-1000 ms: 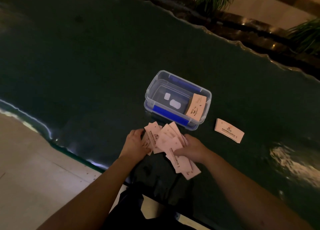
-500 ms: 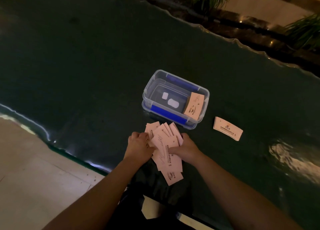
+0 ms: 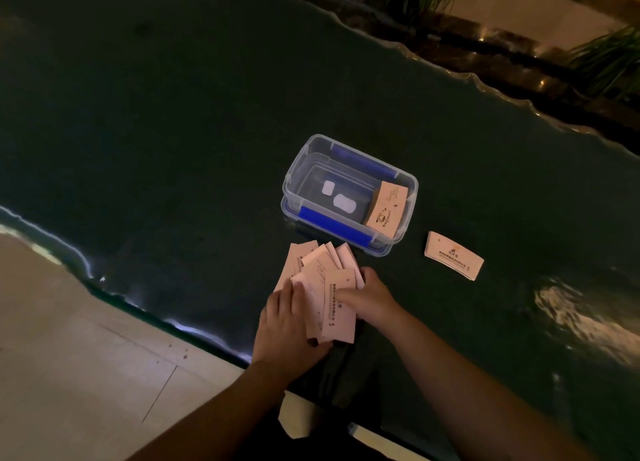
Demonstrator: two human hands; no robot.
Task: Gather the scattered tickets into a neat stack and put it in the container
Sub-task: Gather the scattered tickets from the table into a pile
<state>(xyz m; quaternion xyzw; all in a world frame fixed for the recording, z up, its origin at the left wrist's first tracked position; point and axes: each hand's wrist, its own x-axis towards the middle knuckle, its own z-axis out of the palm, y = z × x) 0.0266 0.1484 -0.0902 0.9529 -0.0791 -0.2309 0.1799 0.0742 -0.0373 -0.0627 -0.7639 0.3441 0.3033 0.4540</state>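
Your left hand (image 3: pixel 284 322) and right hand (image 3: pixel 367 297) are both clamped on the fanned pile of pale pink paper tickets (image 3: pixel 325 287) — uneven, resting on the dark green bench (image 3: pixel 173 148) just beside the clear plastic container (image 3: pixel 349 193). One ticket stack (image 3: pixel 453 255) lies apart — right of it.

Both forearms are bare to the hands (image 3: pixel 287 325), no sleeves, rings or watch visible.
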